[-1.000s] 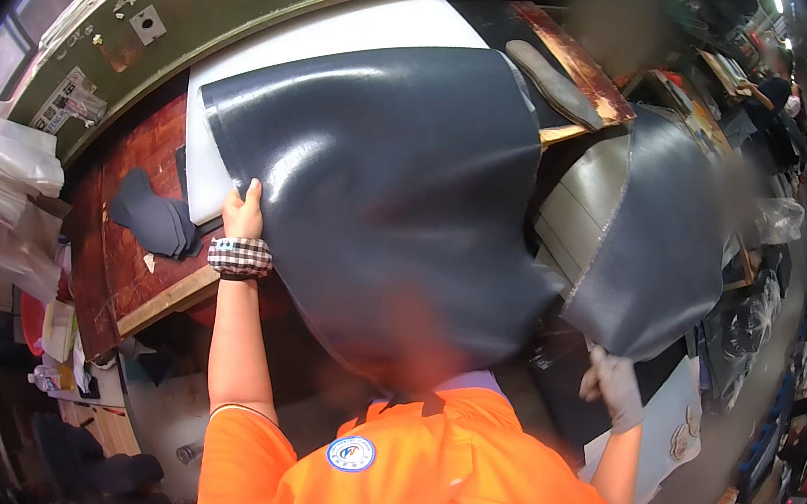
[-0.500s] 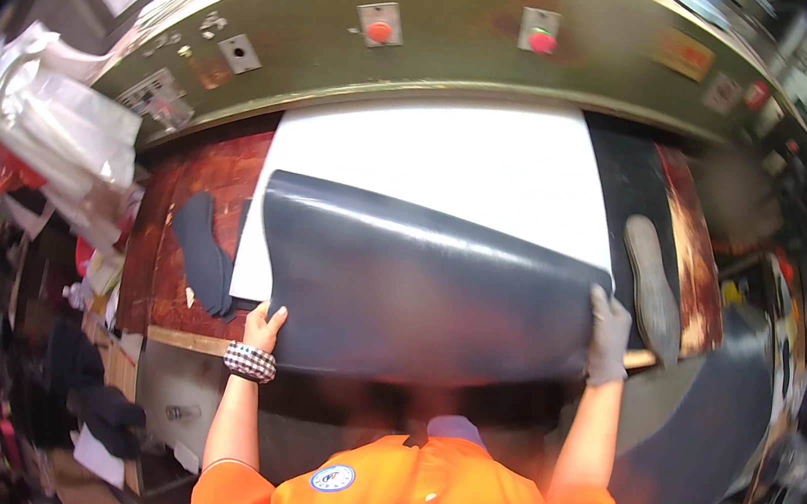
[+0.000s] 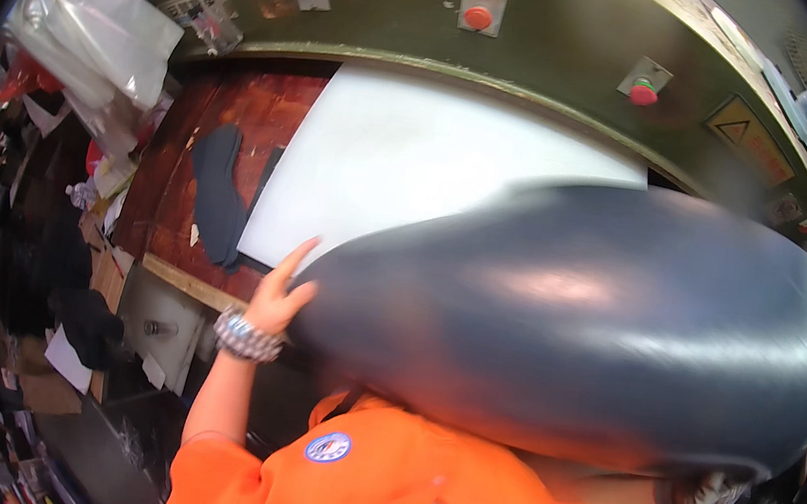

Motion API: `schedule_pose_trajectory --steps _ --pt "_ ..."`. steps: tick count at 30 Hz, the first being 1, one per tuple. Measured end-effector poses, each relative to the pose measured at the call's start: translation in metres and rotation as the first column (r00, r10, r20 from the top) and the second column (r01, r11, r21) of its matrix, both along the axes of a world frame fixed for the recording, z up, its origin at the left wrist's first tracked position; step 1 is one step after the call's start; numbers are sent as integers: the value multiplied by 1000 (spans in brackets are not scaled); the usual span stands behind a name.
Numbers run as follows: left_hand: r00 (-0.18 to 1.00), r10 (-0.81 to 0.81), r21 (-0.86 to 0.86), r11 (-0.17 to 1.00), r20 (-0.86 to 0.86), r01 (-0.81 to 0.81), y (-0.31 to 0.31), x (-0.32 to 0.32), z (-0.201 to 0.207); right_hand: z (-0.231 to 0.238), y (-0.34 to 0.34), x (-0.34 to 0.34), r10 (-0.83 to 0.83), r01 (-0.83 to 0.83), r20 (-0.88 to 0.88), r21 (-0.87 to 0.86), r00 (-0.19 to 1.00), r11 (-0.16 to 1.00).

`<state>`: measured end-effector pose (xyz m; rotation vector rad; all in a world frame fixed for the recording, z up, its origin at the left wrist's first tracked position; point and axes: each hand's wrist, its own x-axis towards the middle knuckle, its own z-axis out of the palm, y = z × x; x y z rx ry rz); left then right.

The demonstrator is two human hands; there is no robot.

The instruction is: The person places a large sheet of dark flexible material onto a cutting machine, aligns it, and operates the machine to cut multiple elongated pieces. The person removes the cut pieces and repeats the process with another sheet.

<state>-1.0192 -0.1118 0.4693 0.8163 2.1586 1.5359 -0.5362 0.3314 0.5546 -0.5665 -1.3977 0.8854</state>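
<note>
A large glossy black sheet [image 3: 556,321], rubber-like and flexible, bulges upward over the right half of the white board [image 3: 396,150] and across my front. My left hand [image 3: 274,303], bare with a checkered band at the wrist, is at the sheet's left end, thumb and fingers spread apart; the fingertips are beside or lightly touching its edge. Under the sheet's lower right edge shows part of my right hand [image 3: 712,491], gloved, closed on that edge; most of its fingers are hidden or blurred.
Dark sole-shaped pieces [image 3: 219,194] lie on the reddish wooden table [image 3: 171,213] left of the board. Behind stands a green machine beam [image 3: 391,24] with a red button [image 3: 478,17] and a pinkish-red knob [image 3: 644,92]. Clear plastic bags [image 3: 99,23] hang at the upper left.
The sheet has swung to the right and bulged up, now covering the grey sole on the right. My right hand went right and lower; my left hand has loosened its grip. The view turned.
</note>
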Motion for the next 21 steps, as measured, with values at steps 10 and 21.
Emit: schedule_pose_trajectory --steps 10,21 --pt "630 -588 -601 766 -508 230 203 -109 -50 26 -81 -26 -62 289 709 -205 703 935" --pt "398 130 -326 380 -908 -866 85 -280 -56 -9 -99 -34 -42 316 642 -318 765 894"
